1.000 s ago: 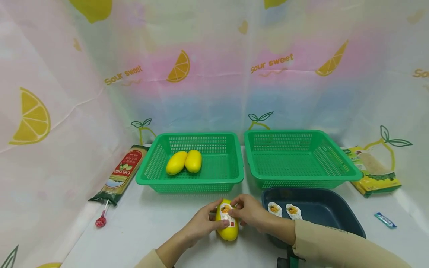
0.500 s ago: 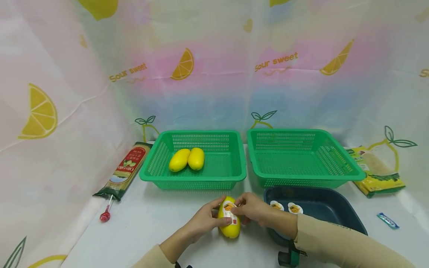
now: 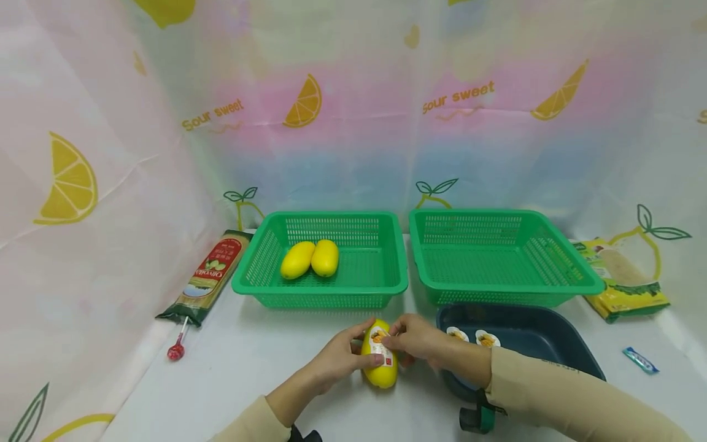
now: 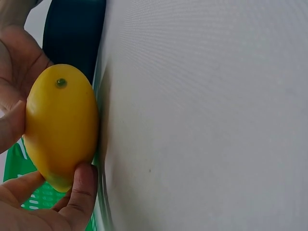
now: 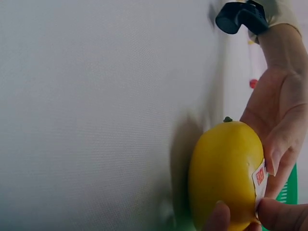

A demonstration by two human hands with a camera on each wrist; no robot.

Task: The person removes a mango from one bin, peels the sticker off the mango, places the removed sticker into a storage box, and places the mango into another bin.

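A yellow mango lies on the white table in front of the baskets, bearing a white label with orange fruit and a red mark. My left hand grips it from the left, thumb across the label's lower part. From the right, my right hand holds the upper part, its thumb on the label's edge. The left wrist view shows the mango's stem end and fingers around its far end. In the right wrist view, the right thumb presses the label and a fingertip touches the mango's side.
Two mangoes lie in the left green basket; another green basket stands to its right. A dark blue basin holds fruit labels. Around are a noodle packet, lollipop, yellow bag and small wrapped candy.
The head view has shifted slightly, so the scene sits a little higher and farther right. Both hands stay on the mango, the right thumb still at the label.
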